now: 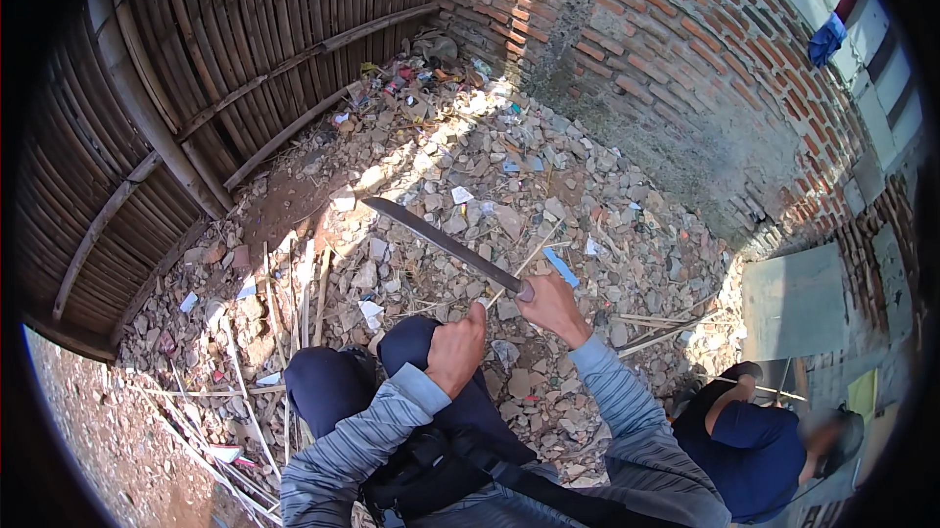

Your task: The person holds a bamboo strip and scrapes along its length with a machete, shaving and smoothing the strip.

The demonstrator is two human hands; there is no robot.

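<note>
My right hand [553, 310] is closed around the handle of a machete [441, 242]. The long dark blade points up and to the left over the rubble. Close beside it, my left hand [456, 350] is closed with the thumb on top, pinching a thin bamboo strip [541, 247]. The strip slants away to the upper right and crosses the blade near the handle. Its lower end is hidden by my left hand. Both hands are in front of my bent knees [331, 389].
Broken stone and brick rubble [499, 215] covers the ground, with loose bamboo sticks [235, 371] at left. A bamboo slat wall [274, 9] stands at far left, a brick wall [666, 58] behind. Another person [749, 445] in dark blue crouches at lower right.
</note>
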